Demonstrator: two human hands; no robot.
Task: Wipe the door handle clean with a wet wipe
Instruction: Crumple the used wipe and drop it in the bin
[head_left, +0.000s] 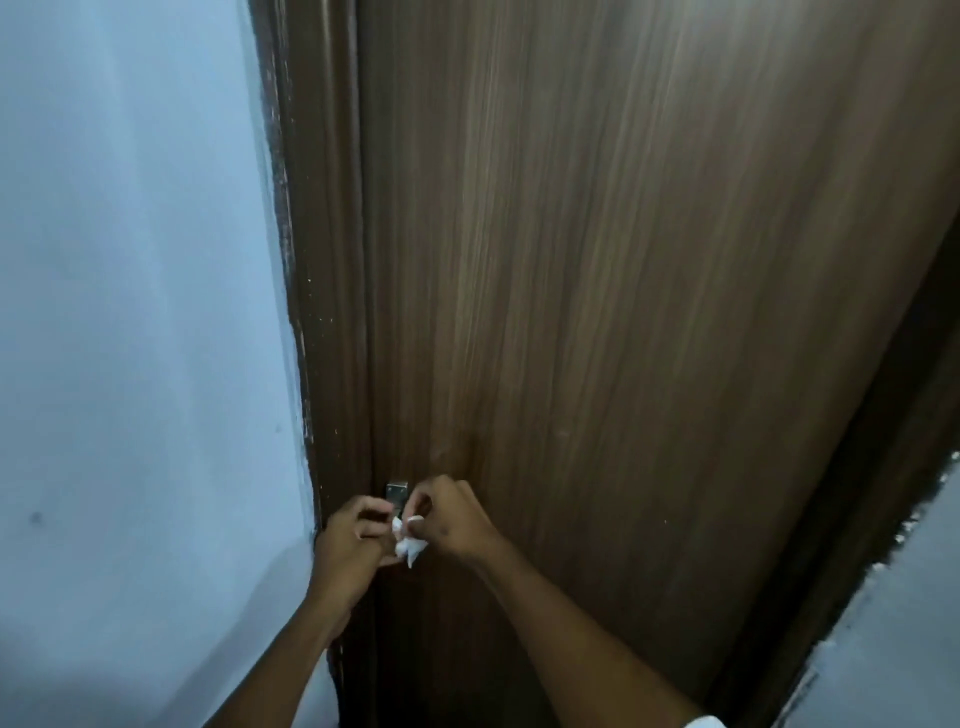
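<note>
A tall brown wooden door stands shut beside a pale blue wall. Low on the door's left edge is a small shiny metal door handle plate, and most of the handle is hidden behind the hands. The right hand pinches a small crumpled white wet wipe between thumb and fingertips, right at the handle. The left hand is curled close beside it, fingers bent as if around the handle, but I cannot tell if it really grips it. The wipe looks soft, light and floppy, so it will bend any way and may slip out if held loosely. It is best held bunched up in the fingertips and pressed flat on the metal. The handle looks hard and smooth, and it may be slippery when wet.
</note>
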